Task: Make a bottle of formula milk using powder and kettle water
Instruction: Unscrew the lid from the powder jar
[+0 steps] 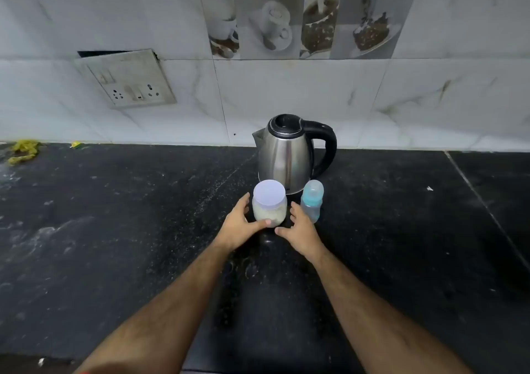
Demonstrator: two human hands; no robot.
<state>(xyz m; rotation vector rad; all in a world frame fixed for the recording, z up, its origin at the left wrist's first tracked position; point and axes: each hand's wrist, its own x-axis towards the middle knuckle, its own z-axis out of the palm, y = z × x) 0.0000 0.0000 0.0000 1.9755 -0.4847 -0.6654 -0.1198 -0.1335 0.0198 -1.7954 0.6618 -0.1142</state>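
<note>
The black stone table (pixel 114 230) fills the lower part of the view and meets a wall of pale marbled tiles (pixel 286 92) along its back edge. A row of tiles printed with cups and desserts (pixel 298 21) runs across the top of the wall, and a switch and socket plate (pixel 129 80) hangs tilted, pulled away from the wall at its upper edge.

A steel kettle (pixel 286 156) with a black lid and black handle stands upright near the middle of the back edge, spout to the left, handle to the right. Just in front of it stands a clear jar (pixel 269 206) with a pale lid on, partly filled with whitish powder. Just to the right of the jar, close but apart from it, stands a baby bottle (pixel 312 201) with a blue collar and a clear cap, upright.

The left hand (pixel 239 224) holds the jar: its thumb lies across the front of the jar near the base and its fingers curve round the left side, so this grip is clamped on the jar. The right hand (pixel 299 230) sits between the jar and the bottle, fingers spread and relaxed, its grip apart; whether it touches either one cannot be told.

A crumpled yellow scrap (pixel 24 151) lies at the far left of the back edge, with a smaller yellow bit (pixel 76 144) near it.
</note>
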